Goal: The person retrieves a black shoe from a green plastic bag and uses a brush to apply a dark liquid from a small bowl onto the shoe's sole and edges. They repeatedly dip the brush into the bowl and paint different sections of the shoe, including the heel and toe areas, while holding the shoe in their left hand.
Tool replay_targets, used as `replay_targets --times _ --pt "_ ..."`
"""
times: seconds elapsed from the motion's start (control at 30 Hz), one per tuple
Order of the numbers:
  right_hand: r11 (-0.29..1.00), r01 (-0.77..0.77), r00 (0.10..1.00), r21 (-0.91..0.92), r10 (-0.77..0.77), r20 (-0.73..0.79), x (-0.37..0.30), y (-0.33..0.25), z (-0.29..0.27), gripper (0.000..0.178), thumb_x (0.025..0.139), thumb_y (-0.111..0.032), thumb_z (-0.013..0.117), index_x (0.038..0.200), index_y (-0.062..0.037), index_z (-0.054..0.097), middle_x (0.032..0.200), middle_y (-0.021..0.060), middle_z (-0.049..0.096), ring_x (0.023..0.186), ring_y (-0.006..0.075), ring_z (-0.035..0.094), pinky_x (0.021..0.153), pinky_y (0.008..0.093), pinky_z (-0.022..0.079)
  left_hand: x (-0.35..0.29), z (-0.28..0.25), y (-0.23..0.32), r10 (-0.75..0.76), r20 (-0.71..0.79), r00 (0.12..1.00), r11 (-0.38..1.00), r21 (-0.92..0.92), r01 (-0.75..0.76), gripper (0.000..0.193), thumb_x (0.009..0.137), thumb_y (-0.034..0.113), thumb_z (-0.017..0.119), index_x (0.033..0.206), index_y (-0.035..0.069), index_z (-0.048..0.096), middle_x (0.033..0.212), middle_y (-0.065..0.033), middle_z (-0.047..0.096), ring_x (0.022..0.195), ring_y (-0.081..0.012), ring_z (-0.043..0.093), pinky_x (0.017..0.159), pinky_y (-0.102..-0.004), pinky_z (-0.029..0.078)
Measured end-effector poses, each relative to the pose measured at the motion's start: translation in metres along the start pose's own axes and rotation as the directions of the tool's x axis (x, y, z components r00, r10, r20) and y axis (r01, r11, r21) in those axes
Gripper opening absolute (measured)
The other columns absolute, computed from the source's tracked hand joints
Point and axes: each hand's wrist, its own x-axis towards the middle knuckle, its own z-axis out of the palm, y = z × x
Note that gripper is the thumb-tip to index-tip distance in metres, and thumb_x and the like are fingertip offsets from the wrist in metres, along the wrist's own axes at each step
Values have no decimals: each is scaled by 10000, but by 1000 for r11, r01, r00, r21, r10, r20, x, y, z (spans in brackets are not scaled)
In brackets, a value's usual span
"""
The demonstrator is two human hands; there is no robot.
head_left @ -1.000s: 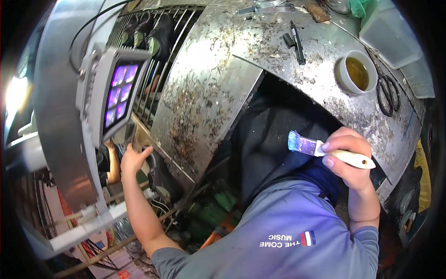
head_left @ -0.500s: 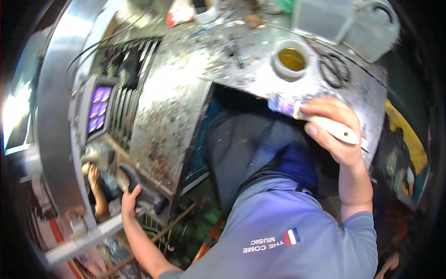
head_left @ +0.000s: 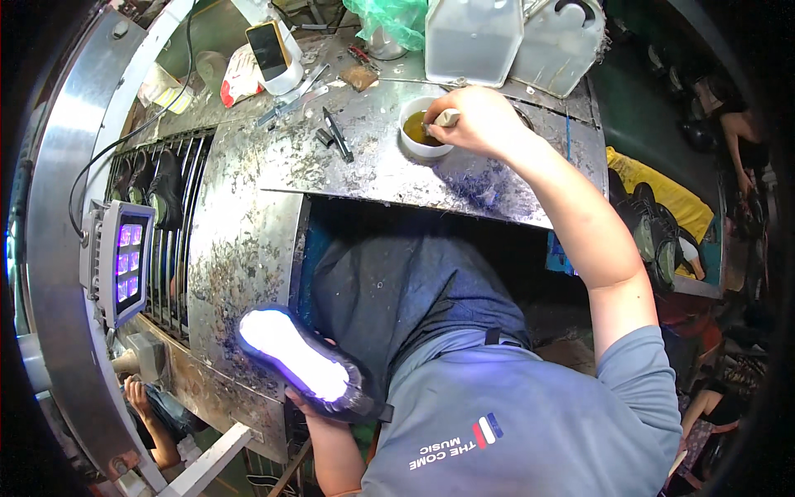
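Observation:
My right hand reaches forward over the stained metal workbench and holds a brush by its pale handle, the bristle end dipped into a small white cup of yellowish liquid. My left hand is low at my lap, gripping a black shoe from beneath, sole up. The shoe's white sole glows bluish under the violet lamp at the left.
Two translucent plastic jugs and a green bag stand behind the cup. A black marker and small tools lie on the bench. Shoes sit on a wire rack at the left. Another person's hand shows at lower left.
My right hand moved forward from my chest and dipped the brush into the cup. My left hand left the rack area and now holds a shoe, sole up, at my lap.

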Motion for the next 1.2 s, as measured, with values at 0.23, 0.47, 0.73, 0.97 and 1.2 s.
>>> replay_targets --times 0.23,0.47,0.73,0.97,1.2 --pt "978 91 970 188 -43 -241 -12 -19 -37 224 842 -253 778 1014 -110 789 977 108 770 935 294 740 844 378 583 -1 9 -10 -64 137 989 998 -4 65 1103 662 378 960 1551 75 381 1480 -227 487 1277 -410 582 1092 -575 486" --pt "991 96 977 97 -75 -198 -17 -4 -14 216 867 -218 796 1036 -85 779 975 90 768 919 238 747 826 343 576 -10 -27 -9 138 266 954 977 124 -175 883 737 93 899 1505 26 469 1423 -204 577 1313 -380 572 1124 -578 446" --pt "992 78 974 96 -55 -222 -24 4 -9 193 867 -306 767 991 -160 783 936 91 752 903 296 722 778 394 576 -3 31 15 160 459 874 290 825 -486 773 844 57 824 1501 -34 427 1443 -194 564 1299 -354 580 1123 -494 435" --pt "993 4 984 121 18 -175 -31 0 -10 197 875 -275 768 998 -121 785 943 95 758 877 304 725 780 381 573 22 106 22 256 771 583 -744 542 -390 543 955 153 713 1400 -12 449 1314 -275 625 1074 -440 690 921 -498 590" --pt "767 156 965 622 16 -262 -52 -23 -22 257 912 -167 789 1115 -12 763 1052 79 767 965 151 709 872 284 544 11 118 77 -163 813 559 -758 259 -599 419 1011 146 595 1405 94 461 1329 -241 626 1139 -453 657 935 -568 574"
